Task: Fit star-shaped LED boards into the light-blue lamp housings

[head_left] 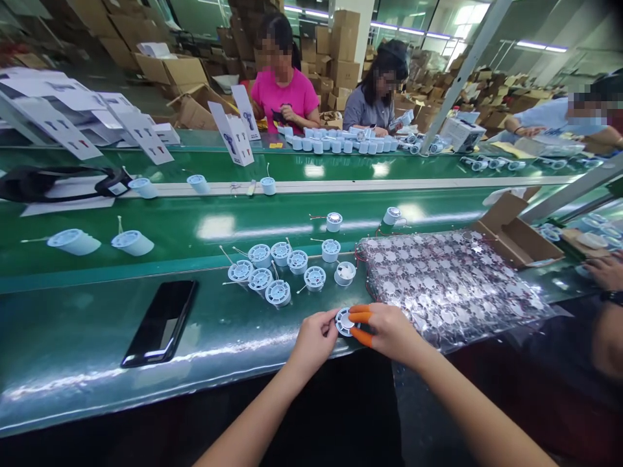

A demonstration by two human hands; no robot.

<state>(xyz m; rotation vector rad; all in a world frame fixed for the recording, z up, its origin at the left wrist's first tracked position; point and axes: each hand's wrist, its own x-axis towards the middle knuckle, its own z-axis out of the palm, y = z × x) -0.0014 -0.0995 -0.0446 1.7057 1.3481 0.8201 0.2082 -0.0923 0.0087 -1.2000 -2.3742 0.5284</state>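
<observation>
Glossy green belt runs under left hand and right hand, both pinching a plastic disc.

Long green workbench with a glossy, scuffed top. Directly on it: a black phone, a cluster of pale blue round plastic parts trailing thin wires, a crinkly silver-patterned plastic sheet, and just beyond that sheet, an open cardboard box.

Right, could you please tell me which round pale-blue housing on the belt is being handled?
It's the housing held between the left hand and the orange finger cots of the right hand; the others lie loose, untouched.
</observation>
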